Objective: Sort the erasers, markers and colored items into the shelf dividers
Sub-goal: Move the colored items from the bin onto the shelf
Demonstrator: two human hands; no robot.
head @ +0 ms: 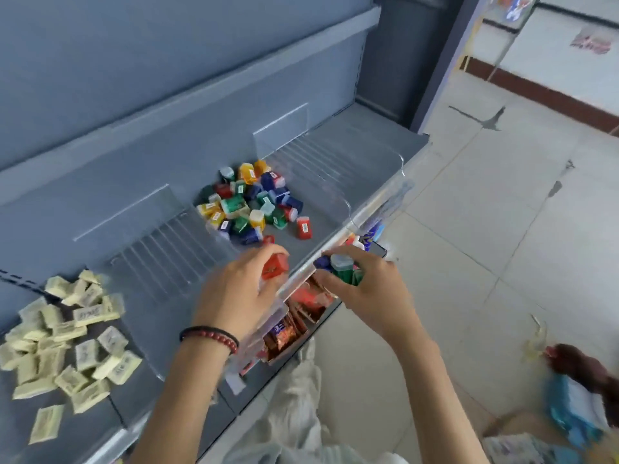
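Red item point(275, 267) pinched by left hand point(234, 296); right hand point(368, 293) fingers point(375, 262) curled round green items point(345, 276).

Grey shelf point(318, 226) in front of me, split by a left divider point(160, 259) and a right divider point(311, 162), both clear and ribbed. Left bay: loose cream erasers point(67, 336). Middle bay: heap of colored items point(248, 202), one red item point(304, 228) just apart, nearer the clear front rail point(378, 202).
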